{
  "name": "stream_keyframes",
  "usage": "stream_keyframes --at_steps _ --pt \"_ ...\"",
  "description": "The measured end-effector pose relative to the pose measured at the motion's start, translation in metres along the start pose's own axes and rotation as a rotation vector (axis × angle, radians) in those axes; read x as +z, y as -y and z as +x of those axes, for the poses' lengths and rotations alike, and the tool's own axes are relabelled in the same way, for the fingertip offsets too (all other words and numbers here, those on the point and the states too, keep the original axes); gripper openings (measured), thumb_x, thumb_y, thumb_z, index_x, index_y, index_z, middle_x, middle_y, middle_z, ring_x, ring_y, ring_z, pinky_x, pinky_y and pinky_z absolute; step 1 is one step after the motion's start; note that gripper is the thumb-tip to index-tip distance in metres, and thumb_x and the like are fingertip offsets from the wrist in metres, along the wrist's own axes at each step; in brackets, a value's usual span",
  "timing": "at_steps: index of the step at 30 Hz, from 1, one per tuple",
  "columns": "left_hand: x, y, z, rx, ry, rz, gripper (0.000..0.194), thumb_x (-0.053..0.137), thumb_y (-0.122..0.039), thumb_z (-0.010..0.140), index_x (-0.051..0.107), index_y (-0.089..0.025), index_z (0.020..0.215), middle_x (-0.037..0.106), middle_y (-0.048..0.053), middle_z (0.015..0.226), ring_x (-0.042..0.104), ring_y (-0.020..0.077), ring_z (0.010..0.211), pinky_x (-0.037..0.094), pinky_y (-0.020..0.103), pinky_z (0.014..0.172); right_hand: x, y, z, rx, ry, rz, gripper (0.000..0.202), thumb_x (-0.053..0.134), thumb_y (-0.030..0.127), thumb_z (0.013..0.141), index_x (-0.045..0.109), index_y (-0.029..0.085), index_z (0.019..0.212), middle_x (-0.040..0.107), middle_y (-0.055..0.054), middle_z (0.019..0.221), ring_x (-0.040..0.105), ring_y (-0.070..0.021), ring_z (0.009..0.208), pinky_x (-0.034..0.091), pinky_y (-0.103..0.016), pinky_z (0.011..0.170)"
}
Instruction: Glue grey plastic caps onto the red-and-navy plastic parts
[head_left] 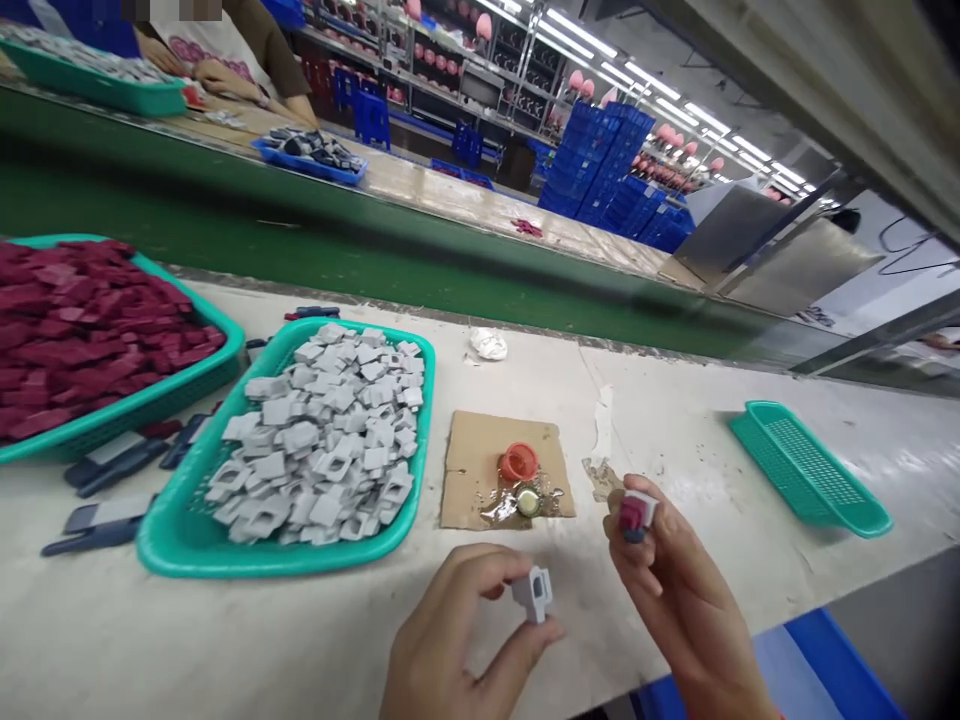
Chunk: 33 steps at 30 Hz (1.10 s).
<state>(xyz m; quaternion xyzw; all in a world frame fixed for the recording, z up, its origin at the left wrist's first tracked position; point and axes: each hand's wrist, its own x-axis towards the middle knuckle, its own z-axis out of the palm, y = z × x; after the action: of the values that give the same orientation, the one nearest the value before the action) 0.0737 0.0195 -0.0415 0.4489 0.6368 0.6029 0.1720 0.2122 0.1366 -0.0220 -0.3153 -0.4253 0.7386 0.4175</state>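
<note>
Between thumb and fingers, my left hand (457,630) pinches a small light-grey plastic part (534,592) with a square opening. My right hand (686,580) grips a small maroon, grey and dark-blue plastic piece (635,515), its end facing me; the rest of it is hidden by the fingers. Beyond both hands lies a cardboard square (469,470), wet and shiny in places. On it stand a small red cup (519,462) and a round cap-like disc (528,501). Left of the cardboard, a green basket (285,562) holds many grey parts like the one in my left hand.
Another green basket (127,415), heaped with maroon parts, stands far left. Dark-blue and grey pieces (101,520) lie near it. A green basket (817,470) sits at right, and crumpled white material (489,344) lies at the back. Across a green divider, people work beside trays.
</note>
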Motion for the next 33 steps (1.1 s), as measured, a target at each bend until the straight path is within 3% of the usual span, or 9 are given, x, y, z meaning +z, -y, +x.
stream_keyframes --at_steps 2,5,7,12,17,21,24,29,33 --pt "-0.002 0.005 -0.002 -0.024 -0.010 0.008 0.030 0.073 -0.013 0.069 0.059 -0.028 0.092 0.066 -0.005 0.085 0.061 0.0112 0.070 0.052 0.019 0.066 -0.004 -0.004 -0.002 -0.035 0.029 -0.092 0.017 0.067 0.028 0.079 0.068 0.028 0.095 0.054 0.000 0.060 0.046 -0.0038 0.047 0.039 -0.009 0.042" --pt "-0.006 0.011 -0.007 -0.086 -0.018 0.007 0.029 0.072 -0.013 0.069 0.060 -0.028 0.091 0.066 -0.005 0.086 0.061 0.0107 0.070 0.052 0.019 0.066 -0.011 -0.012 -0.005 -0.103 0.054 -0.239 0.019 0.067 0.023 0.078 0.068 0.029 0.096 0.068 -0.006 0.088 0.060 -0.0081 0.060 0.049 -0.014 0.051" --pt "-0.007 0.014 -0.010 -0.123 -0.019 -0.004 0.030 0.072 -0.012 0.069 0.060 -0.029 0.090 0.065 -0.007 0.086 0.061 0.0095 0.071 0.052 0.018 0.068 -0.016 -0.016 -0.006 -0.143 0.034 -0.303 0.018 0.068 0.023 0.078 0.068 0.027 0.095 0.067 -0.007 0.100 0.064 -0.0109 0.071 0.053 -0.015 0.057" --pt "-0.008 0.019 -0.015 -0.205 -0.009 -0.065 0.033 0.072 -0.010 0.068 0.060 -0.030 0.090 0.065 -0.009 0.087 0.062 0.0083 0.074 0.051 0.016 0.070 -0.022 -0.023 -0.012 -0.210 -0.046 -0.549 0.007 0.068 0.024 0.077 0.063 0.022 0.080 0.064 -0.004 0.096 0.061 -0.0114 0.083 0.052 -0.013 0.062" --pt "-0.008 0.020 -0.017 -0.241 0.008 -0.073 0.027 0.071 -0.012 0.069 0.061 -0.027 0.089 0.066 -0.005 0.087 0.064 0.0122 0.077 0.053 0.020 0.070 -0.014 -0.022 -0.017 -0.411 0.093 -0.809 0.012 0.064 0.013 0.078 0.061 0.022 0.085 0.062 -0.005 0.096 0.059 -0.0151 0.097 0.054 -0.019 0.073" --pt "-0.009 0.021 -0.019 -0.212 0.001 -0.024 0.027 0.070 -0.013 0.071 0.060 -0.028 0.090 0.066 -0.005 0.088 0.064 0.0120 0.080 0.053 0.019 0.072 -0.010 -0.022 -0.019 -0.494 0.161 -0.851 0.014 0.061 0.009 0.079 0.063 0.022 0.085 0.061 -0.007 0.102 0.054 -0.0186 0.109 0.054 -0.024 0.076" --pt "-0.011 0.023 -0.020 -0.185 0.004 0.033 0.026 0.069 -0.014 0.073 0.060 -0.029 0.092 0.065 -0.004 0.089 0.064 0.0123 0.081 0.053 0.020 0.073 -0.012 -0.026 -0.022 -0.487 0.204 -0.809 0.020 0.061 0.008 0.079 0.064 0.024 0.090 0.062 -0.005 0.099 0.057 -0.0160 0.103 0.055 -0.022 0.074" --pt "-0.015 0.024 -0.023 -0.136 0.034 0.125 0.025 0.067 -0.015 0.075 0.057 -0.028 0.094 0.065 -0.003 0.091 0.063 0.0119 0.083 0.053 0.017 0.073 -0.015 -0.036 -0.032 -0.416 0.102 -0.681 0.027 0.064 0.010 0.078 0.064 0.026 0.099 0.065 -0.003 0.100 0.062 -0.0128 0.098 0.054 -0.018 0.078" --pt "-0.016 0.018 -0.021 -0.092 0.056 0.139 0.025 0.067 -0.015 0.076 0.056 -0.027 0.095 0.064 -0.004 0.091 0.063 0.0106 0.083 0.052 0.016 0.075 -0.010 -0.039 -0.036 -0.337 0.003 -0.650 0.019 0.069 0.021 0.077 0.068 0.028 0.094 0.069 -0.001 0.093 0.064 -0.0127 0.093 0.054 -0.015 0.075"
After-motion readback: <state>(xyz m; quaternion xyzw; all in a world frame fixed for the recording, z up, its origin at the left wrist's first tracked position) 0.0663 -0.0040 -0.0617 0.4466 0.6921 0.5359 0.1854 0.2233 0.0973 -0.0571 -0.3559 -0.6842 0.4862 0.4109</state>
